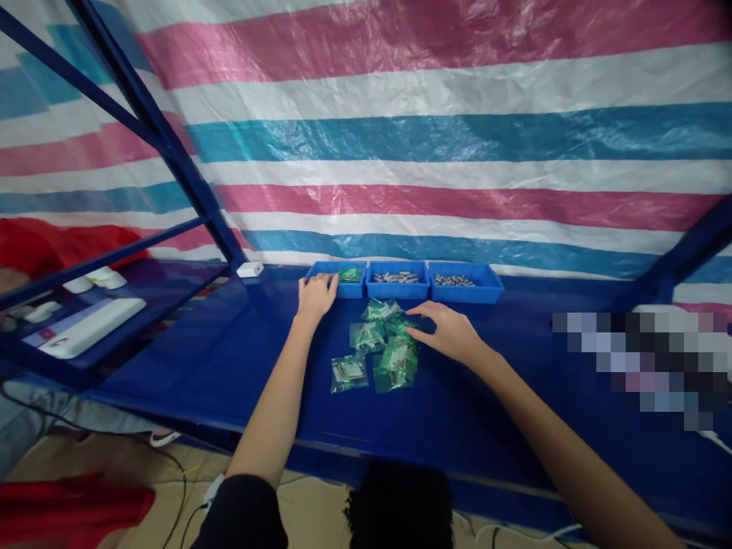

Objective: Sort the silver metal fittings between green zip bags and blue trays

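Note:
My left hand rests at the front left of the left blue bin, its fingers spread at the rim and nothing seen in them. Inside that bin lies a green packet. My right hand is at the right side of a group of small clear-and-green plastic packets, thumb and forefinger apart, the fingertips close to the packets. Several packets hold small pale and metallic pieces; a separate packet lies nearest me on the left.
A middle blue bin and a right blue bin hold small metal parts. A white plug-like block sits at the back left of the blue table. Blue metal posts frame the bench; a striped sheet hangs behind.

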{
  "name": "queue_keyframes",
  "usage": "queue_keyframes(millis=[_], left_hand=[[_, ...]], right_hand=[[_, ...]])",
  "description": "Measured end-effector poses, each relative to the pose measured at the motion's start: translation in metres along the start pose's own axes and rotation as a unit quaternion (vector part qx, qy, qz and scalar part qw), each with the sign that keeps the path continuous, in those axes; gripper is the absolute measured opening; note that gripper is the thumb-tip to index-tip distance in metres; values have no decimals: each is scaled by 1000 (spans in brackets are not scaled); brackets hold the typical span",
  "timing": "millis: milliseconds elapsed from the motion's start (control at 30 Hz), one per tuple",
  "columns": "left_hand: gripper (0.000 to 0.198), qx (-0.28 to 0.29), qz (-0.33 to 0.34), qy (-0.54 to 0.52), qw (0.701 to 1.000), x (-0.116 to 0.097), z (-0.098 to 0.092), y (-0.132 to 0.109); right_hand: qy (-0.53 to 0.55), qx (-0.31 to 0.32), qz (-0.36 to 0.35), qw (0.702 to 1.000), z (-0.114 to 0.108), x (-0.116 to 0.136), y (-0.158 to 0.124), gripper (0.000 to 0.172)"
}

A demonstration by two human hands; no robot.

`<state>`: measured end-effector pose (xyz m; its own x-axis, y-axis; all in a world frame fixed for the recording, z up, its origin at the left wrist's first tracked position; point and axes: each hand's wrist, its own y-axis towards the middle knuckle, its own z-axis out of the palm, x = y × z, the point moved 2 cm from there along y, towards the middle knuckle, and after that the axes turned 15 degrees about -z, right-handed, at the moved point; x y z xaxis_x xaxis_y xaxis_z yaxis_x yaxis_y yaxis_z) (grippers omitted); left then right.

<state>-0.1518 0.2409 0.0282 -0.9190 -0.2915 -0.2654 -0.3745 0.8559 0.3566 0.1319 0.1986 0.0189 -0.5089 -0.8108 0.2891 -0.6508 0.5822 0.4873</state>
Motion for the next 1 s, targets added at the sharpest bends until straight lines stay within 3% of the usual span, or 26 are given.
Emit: queue_keyframes(millis=[233,367,500,600,733,833,1000], left_hand=[[41,9,-1,-2,1000,1,0,-4],[36,-55,25,-38,997,-12,-14,-13],[32,-119,75,-127,982,-45,-42,-36],[31,-83,142,-184,969,-79,-54,-57],[27,25,199,-180,963,-114,-46,-72],[31,45,190,-130,972,-120,-32,-73],[34,65,186,-102,975,-106,-16,-77]], right_hand=[[-30,36,65,997,10,-4,0,34],[17,26,76,997,9,-10,3,32],[76,1,82,994,12,-20,4,25],[98,1,78,992,14,-25,5,17],[68,3,98,993,7,-29,3,14],[37,8,133,990,1,-33,1,13],[42,2,166,985,-1,-38,0,17]])
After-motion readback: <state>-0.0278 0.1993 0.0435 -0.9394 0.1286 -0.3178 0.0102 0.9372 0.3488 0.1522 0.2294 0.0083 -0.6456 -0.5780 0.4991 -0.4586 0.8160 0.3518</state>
